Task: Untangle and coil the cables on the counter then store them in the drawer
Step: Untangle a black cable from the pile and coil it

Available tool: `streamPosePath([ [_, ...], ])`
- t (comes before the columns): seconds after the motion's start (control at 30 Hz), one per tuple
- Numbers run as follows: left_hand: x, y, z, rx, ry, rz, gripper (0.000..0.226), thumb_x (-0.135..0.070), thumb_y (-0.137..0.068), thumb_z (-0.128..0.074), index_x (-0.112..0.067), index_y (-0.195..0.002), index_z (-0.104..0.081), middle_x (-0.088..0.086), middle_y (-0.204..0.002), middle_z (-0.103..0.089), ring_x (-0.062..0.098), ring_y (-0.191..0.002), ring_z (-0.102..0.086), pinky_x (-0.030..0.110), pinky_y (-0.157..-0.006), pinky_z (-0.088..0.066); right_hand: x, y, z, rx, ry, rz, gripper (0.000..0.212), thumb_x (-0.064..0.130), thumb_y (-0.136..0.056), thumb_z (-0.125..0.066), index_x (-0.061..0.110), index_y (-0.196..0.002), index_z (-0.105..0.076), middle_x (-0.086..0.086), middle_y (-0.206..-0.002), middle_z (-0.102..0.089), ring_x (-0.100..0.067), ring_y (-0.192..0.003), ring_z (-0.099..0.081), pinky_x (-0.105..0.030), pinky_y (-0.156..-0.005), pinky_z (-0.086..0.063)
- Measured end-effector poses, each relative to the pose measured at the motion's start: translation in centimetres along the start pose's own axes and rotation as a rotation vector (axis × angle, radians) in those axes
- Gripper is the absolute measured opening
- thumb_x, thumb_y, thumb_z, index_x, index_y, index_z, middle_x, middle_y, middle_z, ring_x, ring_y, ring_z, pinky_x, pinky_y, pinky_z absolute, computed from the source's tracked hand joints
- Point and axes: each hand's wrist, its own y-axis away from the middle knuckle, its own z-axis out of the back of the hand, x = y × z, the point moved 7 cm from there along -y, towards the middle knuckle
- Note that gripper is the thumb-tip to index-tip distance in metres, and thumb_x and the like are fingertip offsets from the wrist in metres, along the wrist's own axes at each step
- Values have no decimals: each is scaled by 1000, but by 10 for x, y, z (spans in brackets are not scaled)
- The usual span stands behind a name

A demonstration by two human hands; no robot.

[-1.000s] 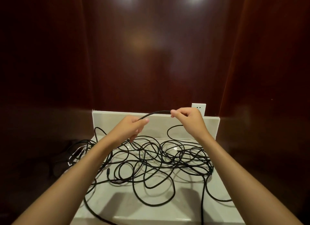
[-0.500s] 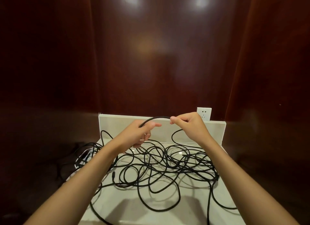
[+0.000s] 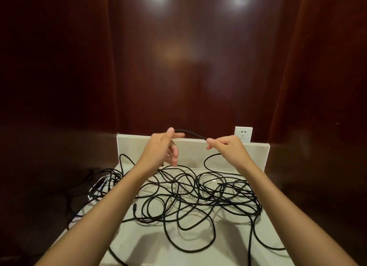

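Above a tangled counter (image 3: 198, 252), both hands raise one cable (image 3: 190, 134).
Left hand (image 3: 161, 149) pinches it, other fingers loose; right hand (image 3: 226, 146) grips it, curled.

cables (image 3: 190, 198): thin, black | tangled in loose loops | spread over white counter (image 3: 139, 244) | one strand lifted above heap

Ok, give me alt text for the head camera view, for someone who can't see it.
Two hands hold a short stretch of black cable in the air: the left hand and right hand each pinch it. Below, a tangle of black cables sprawls across a white counter, with a wall socket behind.
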Motion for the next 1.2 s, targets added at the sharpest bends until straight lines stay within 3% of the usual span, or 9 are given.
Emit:
streamPosePath([
  [0.1, 6, -8, 17, -144, 262, 56, 47, -38, -110, -29, -9, -133, -59, 13, -97, -77, 27, -80, -76, 39, -72, -63, -9, 6, 4, -16, -21, -10, 24, 27, -94, -65, 21, -75, -78, 19, -58, -65, 7, -56, -52, -13, -64, -41],
  [0.2, 10, -11, 17, -168, 704, 107, 47, -43, -109, -24, -18, -127, -60, 13, -121, -72, 28, -106, -72, 47, -86, -59, -10, 8, 3, -25, -21, 28, 21, 31, -94, -65, 27, -79, -79, 13, -70, -73, 1, -65, -62, -21, -68, -46],
  [0.3, 7, -10, 10, -153, 999, 117, 52, -48, -108, -23, -15, -123, -61, 10, -114, -75, 30, -107, -72, 58, -89, -54, -13, 9, -7, -1, 30, 66, 42, 56, -82, -62, 18, -83, -80, -11, -64, -68, -28, -64, -60, -42, -64, -45],
  [0.37, 5, -10, 9, -189, 1121, 126, 52, -48, -108, -25, -13, -115, -62, 9, -102, -76, 28, -98, -75, 59, -85, -55, -16, 10, -11, 25, 22, 67, 51, 52, -82, -66, 3, -79, -75, -3, -53, -45, -15, -51, -40, -32, -55, -35],
  [0.47, -1, -13, 22, -280, 1238, 115, 49, -52, -106, -29, -16, -102, -62, 5, -80, -63, 18, -70, -66, 45, -72, -60, -22, 13, -11, 51, 65, 34, 24, 34, -88, -71, 16, -75, -78, -2, -60, -60, -7, -53, -47, -22, -57, -39],
  [0.63, -13, -16, 56, -467, 652, -27, 49, -48, -108, -29, -14, -89, -58, 1, -64, -50, 14, -53, -47, 27, -50, -43, -22, 19, -5, 111, 67, 88, 21, 18, -93, -66, 37, -88, -74, 11, -86, -75, -9, -84, -66, -31, -78, -49],
  [0.73, -16, -16, 59, -486, 129, -135, 48, -42, -109, -29, -14, -85, -60, 1, -66, -52, 11, -49, -45, 27, -45, -39, -2, 22, -9, 156, 62, 195, 27, 12, -96, -62, 38, -96, -71, 11, -89, -72, -3, -88, -64, -20, -79, -46],
  [0.87, 0, -20, 46, -364, -207, -96, 65, -54, -106, -21, -14, -80, -66, -3, -63, -60, 8, -51, -46, 31, -53, -36, 39, 23, -14, 115, 38, 329, 24, 10, -97, -60, 31, -96, -71, 10, -83, -61, -3, -76, -56, -17, -69, -40],
  [1.2, 21, 12, -31, 303, -4, 342, 85, -83, -85, -1, -15, -60, -45, 4, -59, -53, 11, -43, -40, 18, -39, -26, 67, -11, -16, -133, 115, 289, 11, 28, -89, -67, 25, -84, -76, 12, -78, -73, -7, -76, -65, -34, -74, -52],
])
